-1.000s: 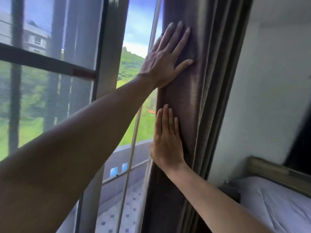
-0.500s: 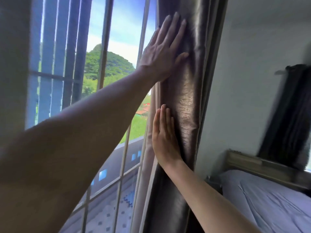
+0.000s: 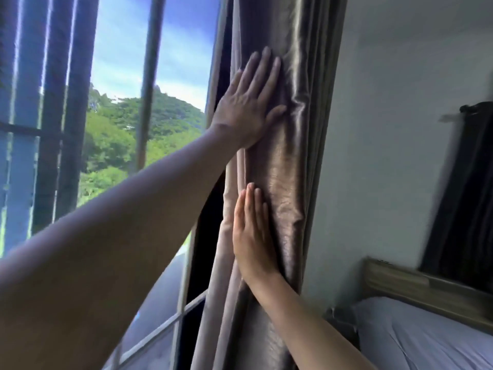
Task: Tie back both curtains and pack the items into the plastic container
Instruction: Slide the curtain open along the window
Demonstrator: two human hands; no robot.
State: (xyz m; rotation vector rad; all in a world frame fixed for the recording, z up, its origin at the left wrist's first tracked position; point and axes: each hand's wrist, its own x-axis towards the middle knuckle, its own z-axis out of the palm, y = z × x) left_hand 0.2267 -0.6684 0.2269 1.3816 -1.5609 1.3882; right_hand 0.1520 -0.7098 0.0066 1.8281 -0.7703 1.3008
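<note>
- Pressing flat on the curtain (image 3: 282, 182), both hands push the bunched cloth toward the wall (image 3: 386, 156) at 3 o'clock, most likely to pack it tight so it can be tied back.
- The left hand (image 3: 248, 108) sits high, at about 12 o'clock. Its fingers are straight and a little spread, and the thumb sticks out to the side on the cloth.
- The right hand (image 3: 253, 241) sits lower, near the middle. Its fingers are straight and pressed close together, lying along a fold.
- Neither hand pinches or grabs anything.
- The curtain looks shiny and smooth, brown-grey, with long up-and-down folds and small wrinkles where the palms push.
- The window (image 3: 120, 116) at 9 o'clock has hard, straight bars, with green hills outside.
- A second dark curtain (image 3: 464, 193) hangs at 3 o'clock, above a soft bed (image 3: 426, 340) with a wooden headboard (image 3: 416, 287).
- No tie or plastic container shows.
</note>
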